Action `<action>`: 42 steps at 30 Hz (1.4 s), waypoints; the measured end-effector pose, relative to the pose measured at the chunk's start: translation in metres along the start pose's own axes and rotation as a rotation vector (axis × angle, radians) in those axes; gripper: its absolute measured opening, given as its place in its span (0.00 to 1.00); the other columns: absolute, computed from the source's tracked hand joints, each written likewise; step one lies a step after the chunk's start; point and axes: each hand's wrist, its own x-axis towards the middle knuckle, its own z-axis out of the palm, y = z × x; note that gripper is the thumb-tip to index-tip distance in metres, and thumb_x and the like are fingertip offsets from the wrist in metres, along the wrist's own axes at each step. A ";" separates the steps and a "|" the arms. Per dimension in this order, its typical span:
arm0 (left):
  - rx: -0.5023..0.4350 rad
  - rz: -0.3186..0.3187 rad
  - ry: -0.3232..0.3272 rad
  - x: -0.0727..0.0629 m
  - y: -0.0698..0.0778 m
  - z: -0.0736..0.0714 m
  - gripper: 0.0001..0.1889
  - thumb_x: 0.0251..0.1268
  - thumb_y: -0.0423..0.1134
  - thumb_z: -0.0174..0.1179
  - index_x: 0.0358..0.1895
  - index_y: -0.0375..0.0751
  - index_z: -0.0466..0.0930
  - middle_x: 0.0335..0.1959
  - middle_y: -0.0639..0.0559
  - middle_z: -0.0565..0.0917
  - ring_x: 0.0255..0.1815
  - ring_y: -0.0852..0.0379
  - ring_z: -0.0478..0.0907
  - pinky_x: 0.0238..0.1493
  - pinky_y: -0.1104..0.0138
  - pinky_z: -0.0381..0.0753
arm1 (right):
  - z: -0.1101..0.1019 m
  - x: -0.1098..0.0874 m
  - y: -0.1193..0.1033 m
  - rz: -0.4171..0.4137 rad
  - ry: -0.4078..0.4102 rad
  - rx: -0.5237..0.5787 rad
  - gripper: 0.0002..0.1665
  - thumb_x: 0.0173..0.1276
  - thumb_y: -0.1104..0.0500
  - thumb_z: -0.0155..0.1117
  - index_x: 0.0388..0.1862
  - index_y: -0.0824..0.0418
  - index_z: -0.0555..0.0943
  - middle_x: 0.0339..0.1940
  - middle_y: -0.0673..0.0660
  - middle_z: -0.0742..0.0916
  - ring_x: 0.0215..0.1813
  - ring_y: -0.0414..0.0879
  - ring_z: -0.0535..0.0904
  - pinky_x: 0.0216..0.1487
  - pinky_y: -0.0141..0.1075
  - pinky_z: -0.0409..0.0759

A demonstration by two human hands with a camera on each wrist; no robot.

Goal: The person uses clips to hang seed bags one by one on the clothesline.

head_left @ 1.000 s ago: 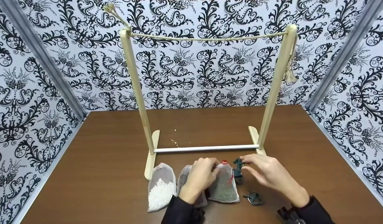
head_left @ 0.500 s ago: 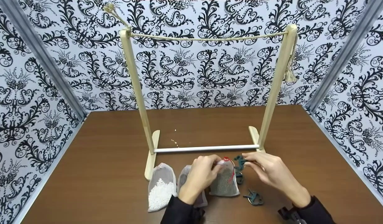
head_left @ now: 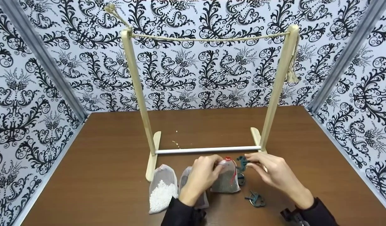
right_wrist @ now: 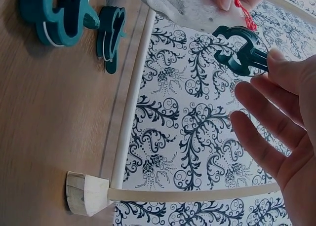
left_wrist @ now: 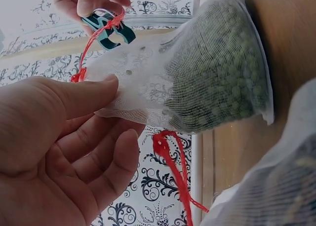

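My left hand (head_left: 201, 175) pinches the gathered top of a white mesh drawstring bag (head_left: 226, 180) between thumb and fingers. Green, pea-like pieces fill its lower part, plain in the left wrist view of the bag (left_wrist: 217, 68). The bag stands upright, its red cord (left_wrist: 85, 53) trailing from the top. Just right of it, my right hand (head_left: 276, 171) pinches a dark green spring clip (right_wrist: 242, 53) by its handles. The clip's jaws are parted and point toward the bag's neck; in the head view, the clip (head_left: 242, 162) is off the table.
Two more green clips lie on the table, one clip (head_left: 256, 200) nearer me and another clip (head_left: 241, 180) behind. At left lie a bag of white pieces (head_left: 162, 196) and a bag (head_left: 204, 201) half hidden by my arm. Behind stands a wooden frame (head_left: 138, 94) with a rope (head_left: 211, 40).
The left hand has raised the bag's top, so the bag went from lying to upright. The right hand has picked the green clip off the table and holds it beside the bag's neck.
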 end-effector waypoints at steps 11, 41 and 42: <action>-0.027 0.018 0.004 0.002 0.006 -0.007 0.03 0.67 0.42 0.68 0.37 0.48 0.88 0.29 0.63 0.86 0.28 0.68 0.79 0.33 0.69 0.77 | -0.001 0.000 -0.001 0.006 0.001 0.008 0.13 0.76 0.53 0.62 0.44 0.62 0.87 0.44 0.56 0.90 0.40 0.47 0.88 0.40 0.32 0.83; -0.196 0.032 -0.129 0.060 0.028 -0.060 0.04 0.70 0.38 0.65 0.41 0.42 0.86 0.34 0.57 0.87 0.31 0.66 0.79 0.37 0.73 0.79 | -0.046 0.066 0.016 -0.039 0.060 0.048 0.14 0.75 0.59 0.61 0.42 0.71 0.83 0.42 0.65 0.89 0.37 0.54 0.88 0.41 0.24 0.81; -0.213 0.018 -0.139 0.065 0.031 -0.064 0.04 0.70 0.38 0.65 0.42 0.41 0.86 0.35 0.56 0.87 0.31 0.65 0.80 0.36 0.73 0.80 | -0.049 0.072 0.017 -0.043 0.056 0.053 0.13 0.74 0.60 0.62 0.42 0.72 0.83 0.43 0.65 0.89 0.37 0.54 0.88 0.42 0.24 0.81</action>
